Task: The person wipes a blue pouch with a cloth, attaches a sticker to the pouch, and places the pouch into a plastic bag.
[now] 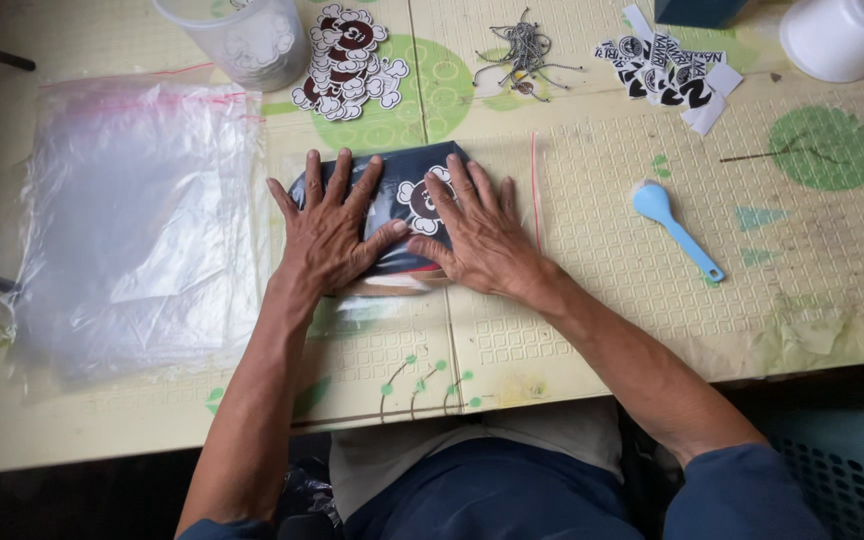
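Both hands, left hand (330, 230) and right hand (477, 235), lay flat with fingers spread on the dark bagged garment (399, 195) mid-counter (602, 300). Trapped air could've puffed the bag, or uneven pressing might've creased the sticker (420, 205).

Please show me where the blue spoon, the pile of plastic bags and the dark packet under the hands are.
Blue spoon (674, 228): head view, on the handle near the bowl.
Plastic bags (132, 220): head view, middle of the pile.
Dark packet (407, 190): head view, on the part showing between the two hands.
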